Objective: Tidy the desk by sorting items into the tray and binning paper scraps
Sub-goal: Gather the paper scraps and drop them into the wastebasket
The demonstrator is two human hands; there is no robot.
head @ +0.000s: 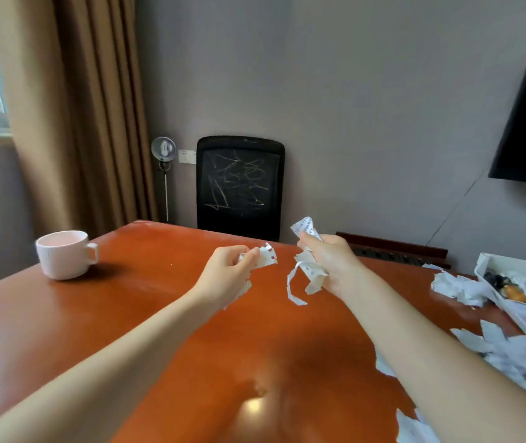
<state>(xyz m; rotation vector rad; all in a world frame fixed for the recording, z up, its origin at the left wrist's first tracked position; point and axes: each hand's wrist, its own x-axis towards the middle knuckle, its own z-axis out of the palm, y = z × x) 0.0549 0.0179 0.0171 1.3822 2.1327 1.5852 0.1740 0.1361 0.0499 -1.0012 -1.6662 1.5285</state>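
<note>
Desk point(159, 314): red-brown wood, smooth, polished to a high gloss that mirrors the light; cup point(63, 255): white, smooth, looks like glazed ceramic with a soft sheen. Red-spotted scrap point(266, 259) pinched in left hand point(229, 266) and printed strips point(306, 276) gripped in right hand point(332, 263): thin matt paper, crumpled, torn-edged, like the loose scraps point(456, 287) by the tray point(491, 260), which looks like smooth white plastic. Curtain point(79, 107): brown matt cloth, pleated; chair back point(239, 183): black mesh-like fabric with pale scuff marks; wall point(351, 107): matt grey.

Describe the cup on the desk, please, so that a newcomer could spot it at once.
Take the reddish-brown desk and follow it to the far left corner, by the brown curtain. There a pale pink cup stands upright, its handle towards the right. It stands alone, far from the white paper scraps at the right edge.
</note>
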